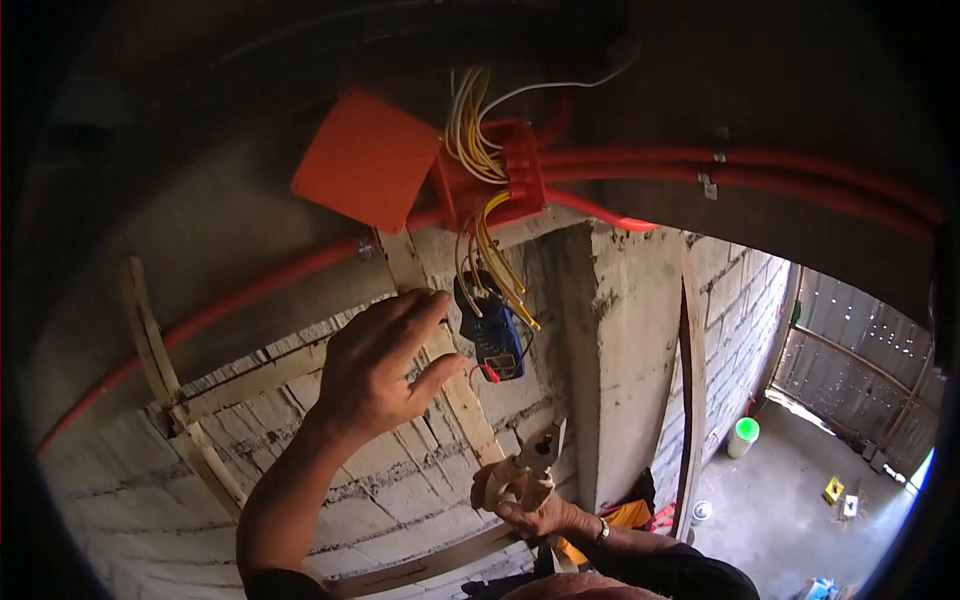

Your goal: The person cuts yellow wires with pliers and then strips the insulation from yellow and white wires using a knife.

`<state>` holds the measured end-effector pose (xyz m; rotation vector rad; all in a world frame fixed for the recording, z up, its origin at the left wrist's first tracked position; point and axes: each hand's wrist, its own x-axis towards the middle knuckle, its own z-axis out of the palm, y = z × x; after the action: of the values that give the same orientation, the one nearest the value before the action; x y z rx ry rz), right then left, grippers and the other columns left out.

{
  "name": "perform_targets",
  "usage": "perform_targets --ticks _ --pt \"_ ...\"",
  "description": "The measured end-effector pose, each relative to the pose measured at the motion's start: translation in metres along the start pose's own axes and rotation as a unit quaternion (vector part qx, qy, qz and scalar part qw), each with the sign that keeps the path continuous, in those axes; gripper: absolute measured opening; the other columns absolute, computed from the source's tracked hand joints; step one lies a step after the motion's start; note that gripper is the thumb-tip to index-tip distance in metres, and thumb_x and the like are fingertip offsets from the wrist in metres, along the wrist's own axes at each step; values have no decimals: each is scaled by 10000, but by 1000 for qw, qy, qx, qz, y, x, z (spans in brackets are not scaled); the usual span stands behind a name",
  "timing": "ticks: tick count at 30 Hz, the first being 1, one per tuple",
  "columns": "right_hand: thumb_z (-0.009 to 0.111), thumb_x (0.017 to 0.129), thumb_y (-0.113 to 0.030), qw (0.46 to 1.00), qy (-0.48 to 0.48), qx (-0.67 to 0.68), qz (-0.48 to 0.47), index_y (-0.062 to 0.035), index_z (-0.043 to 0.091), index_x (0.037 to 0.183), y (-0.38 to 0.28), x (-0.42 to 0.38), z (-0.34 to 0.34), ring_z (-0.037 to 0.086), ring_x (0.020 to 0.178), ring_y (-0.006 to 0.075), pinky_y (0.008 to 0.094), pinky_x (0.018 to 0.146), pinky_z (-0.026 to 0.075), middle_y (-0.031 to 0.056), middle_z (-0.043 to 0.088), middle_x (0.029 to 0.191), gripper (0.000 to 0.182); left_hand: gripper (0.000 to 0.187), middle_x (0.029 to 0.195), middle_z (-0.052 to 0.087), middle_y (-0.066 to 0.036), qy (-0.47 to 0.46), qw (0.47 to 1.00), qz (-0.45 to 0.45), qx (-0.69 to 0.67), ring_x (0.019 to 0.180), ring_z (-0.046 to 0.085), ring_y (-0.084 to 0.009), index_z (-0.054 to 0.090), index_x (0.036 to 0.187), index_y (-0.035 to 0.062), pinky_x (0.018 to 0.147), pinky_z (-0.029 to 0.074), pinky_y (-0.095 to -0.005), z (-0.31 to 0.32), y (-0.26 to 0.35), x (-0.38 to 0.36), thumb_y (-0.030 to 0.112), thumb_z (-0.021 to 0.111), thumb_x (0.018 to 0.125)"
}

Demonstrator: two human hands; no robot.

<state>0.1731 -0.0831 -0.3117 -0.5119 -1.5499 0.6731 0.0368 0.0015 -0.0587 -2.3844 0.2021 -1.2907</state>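
My left hand [385, 365] is raised beside a hanging blue and black clamp meter [492, 340]. Its fingers are stretched out with the thumb apart, and nothing shows between them. Lower down, my right hand [535, 508] is closed around a pair of pliers [542, 450], the jaws pointing up. Yellow wires [488, 235] with stripped-looking ends hang from a red junction box [522, 165] down over the top of the meter. A red probe tip or clip [491, 374] lies at the meter's lower edge. The square orange-red cover [365, 160] hangs tilted left of the box.
Red conduits [640, 165] run along the dark ceiling beam into the box. Wooden strips [455, 385] stand against the block wall [390, 490]. A concrete column [635, 350] rises at the right. Far below, a green-topped bucket [742, 440] stands on the floor [770, 510].
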Motion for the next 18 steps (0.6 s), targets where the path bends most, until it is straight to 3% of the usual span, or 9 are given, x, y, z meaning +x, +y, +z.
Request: perform_targets --ticks 7,11,18 --pt "595 874 -267 995 14 86 -50 -21 551 973 -12 8 3 551 861 211 355 778 444 90 573 905 269 620 1121 608 -165 -25 1000 2 -2 1002 611 -313 555 1195 -6 859 502 -382 16 -10 9 174 827 668" --pt "571 889 -313 996 4 69 -58 -21 542 941 -10 8 0 538 846 210 350 761 433 96 563 903 297 616 1106 609 -158 -30 1000 3 6 988 610 -302 555 1191 0 856 495 -376 18 -17 6 198 821 671" --pt "567 887 -246 999 -6 16 -43 -14 545 934 -23 8 -3 546 899 235 365 812 435 105 568 920 238 635 1051 623 -134 -29 999 6 17 926 618 -279 537 1223 16 809 487 -368 27 -24 20 197 808 678"
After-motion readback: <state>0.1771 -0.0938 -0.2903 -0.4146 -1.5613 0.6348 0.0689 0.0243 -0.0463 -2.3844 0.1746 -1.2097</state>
